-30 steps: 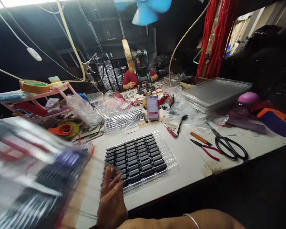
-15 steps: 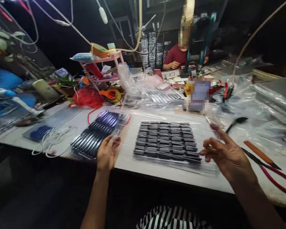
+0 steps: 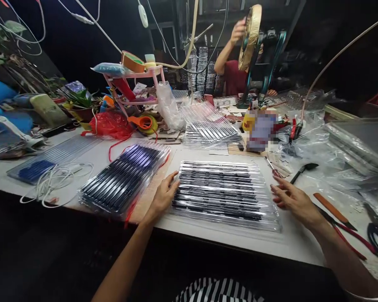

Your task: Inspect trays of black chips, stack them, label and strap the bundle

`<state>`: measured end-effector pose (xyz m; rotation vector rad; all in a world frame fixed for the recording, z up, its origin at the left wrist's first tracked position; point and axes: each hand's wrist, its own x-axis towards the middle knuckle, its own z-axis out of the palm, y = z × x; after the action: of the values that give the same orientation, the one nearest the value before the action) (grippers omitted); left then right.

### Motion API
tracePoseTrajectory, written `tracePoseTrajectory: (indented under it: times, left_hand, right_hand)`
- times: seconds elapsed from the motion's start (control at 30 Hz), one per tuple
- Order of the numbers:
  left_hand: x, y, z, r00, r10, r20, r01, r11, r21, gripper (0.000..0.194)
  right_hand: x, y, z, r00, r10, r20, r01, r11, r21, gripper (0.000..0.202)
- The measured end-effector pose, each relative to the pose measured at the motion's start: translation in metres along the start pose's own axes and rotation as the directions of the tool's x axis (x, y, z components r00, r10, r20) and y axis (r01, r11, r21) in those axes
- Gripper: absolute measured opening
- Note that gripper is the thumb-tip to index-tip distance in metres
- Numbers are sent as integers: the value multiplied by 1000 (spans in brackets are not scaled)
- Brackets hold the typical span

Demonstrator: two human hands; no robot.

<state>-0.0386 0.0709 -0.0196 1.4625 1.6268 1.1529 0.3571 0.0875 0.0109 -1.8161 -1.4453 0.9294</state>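
Note:
A clear ridged plastic tray (image 3: 269, 209) lies over rows of black pieces (image 3: 217, 188) on the white table in front of me; their exact kind is hard to tell through the plastic. My left hand (image 3: 164, 195) rests at the tray's left edge, fingers stretched out and touching it. Just beyond the right edge, my right hand (image 3: 291, 199) is open with its fingers apart, holding nothing. On the left lies a stack of clear trays (image 3: 122, 178) filled with long black strips.
Pliers with red handles (image 3: 349, 239), scissors (image 3: 376, 235) and an orange-handled blade (image 3: 330, 207) lie at right. A white cable (image 3: 61, 184) is coiled at left. More clear trays (image 3: 208, 121) are piled behind. Across the table, a co-worker's hand (image 3: 238, 30) touches a large tape roll (image 3: 250, 37).
The clear tray has come down onto the black pieces, and both hands have let go of it. The co-worker's hand has risen to the tape roll.

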Motion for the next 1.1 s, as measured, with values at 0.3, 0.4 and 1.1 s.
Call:
tracePoseTrajectory:
  times: [0.3, 0.4, 1.1]
  left_hand:
    - [6, 19, 5, 990, 29, 139, -58, 976, 208, 49]
    - [1, 23, 16, 984, 84, 158, -164, 776, 609, 49]
    - [32, 58, 68, 840, 61, 539, -445, 646, 620, 55]
  right_hand:
    - [20, 13, 31, 868, -480, 128, 439, 621, -650, 55]
    - [20, 4, 40, 848, -475, 235, 467, 460, -755, 50]
    - [13, -28, 52, 807, -357, 471, 590, 478, -650, 93]
